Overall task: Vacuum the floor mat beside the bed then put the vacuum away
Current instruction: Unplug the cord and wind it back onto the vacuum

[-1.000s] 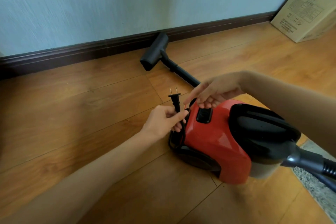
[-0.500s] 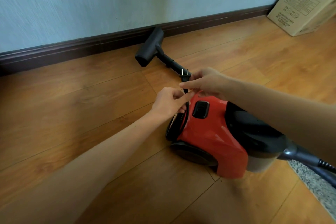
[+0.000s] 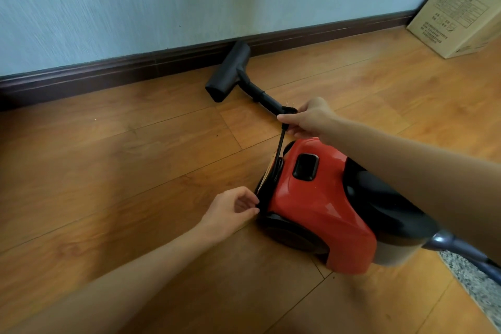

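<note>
A pale blue-grey wall point(image 3: 135, 3) runs across the top, met by a dark brown skirting board point(image 3: 108, 73). Below lies a warm wooden plank floor point(image 3: 108, 171) – glossy, softly lit – with a printed cardboard box point(image 3: 461, 13) standing at the far right corner

Wide open wooden floor point(image 3: 113, 160) to the left of the red vacuum point(image 3: 322, 206), bare boards right up to the dark skirting point(image 3: 108, 73). Ahead, the black floor nozzle point(image 3: 229, 70) and its tube point(image 3: 264, 97) lie slantwise, blocking the path to the wall. A taut black cord point(image 3: 280, 144) spans the gap above the vacuum's front. At the far right corner, a cardboard box point(image 3: 461, 13); at the near right edge, a grey mat point(image 3: 471, 279).
</note>
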`<state>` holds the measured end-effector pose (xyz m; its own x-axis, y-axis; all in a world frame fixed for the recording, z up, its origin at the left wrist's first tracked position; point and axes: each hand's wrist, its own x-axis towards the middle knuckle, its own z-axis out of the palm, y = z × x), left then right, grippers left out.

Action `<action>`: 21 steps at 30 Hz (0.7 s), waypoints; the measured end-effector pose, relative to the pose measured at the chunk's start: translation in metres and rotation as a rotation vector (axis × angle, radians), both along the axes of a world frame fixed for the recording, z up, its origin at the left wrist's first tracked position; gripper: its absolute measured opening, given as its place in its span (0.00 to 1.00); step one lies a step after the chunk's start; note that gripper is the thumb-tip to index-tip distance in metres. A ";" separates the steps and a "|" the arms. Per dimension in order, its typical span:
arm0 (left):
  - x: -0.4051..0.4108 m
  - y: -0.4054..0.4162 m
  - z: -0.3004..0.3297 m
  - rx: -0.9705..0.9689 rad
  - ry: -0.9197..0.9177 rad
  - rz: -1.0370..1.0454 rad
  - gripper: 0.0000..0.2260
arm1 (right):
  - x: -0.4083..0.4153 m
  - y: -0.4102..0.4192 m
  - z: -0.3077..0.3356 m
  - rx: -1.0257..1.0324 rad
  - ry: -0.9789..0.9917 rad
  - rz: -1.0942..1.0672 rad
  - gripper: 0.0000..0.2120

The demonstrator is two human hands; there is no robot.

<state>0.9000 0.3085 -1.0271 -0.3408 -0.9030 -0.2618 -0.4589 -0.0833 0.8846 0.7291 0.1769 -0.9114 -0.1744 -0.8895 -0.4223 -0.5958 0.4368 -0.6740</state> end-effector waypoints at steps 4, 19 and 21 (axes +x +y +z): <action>-0.009 0.002 -0.001 -0.042 -0.030 0.156 0.02 | -0.003 -0.016 -0.025 -0.026 0.204 0.058 0.16; -0.014 -0.003 -0.001 -0.006 -0.040 0.194 0.02 | 0.018 -0.040 -0.045 0.217 0.886 0.627 0.17; -0.013 -0.004 0.000 0.005 -0.041 0.179 0.02 | 0.019 -0.037 -0.047 0.248 0.917 0.675 0.13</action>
<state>0.8873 0.3047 -1.0266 -0.1634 -0.9470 -0.2765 -0.4717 -0.1711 0.8650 0.7484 0.1398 -0.9586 -0.0274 -0.8292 -0.5582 -0.9772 -0.0954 0.1897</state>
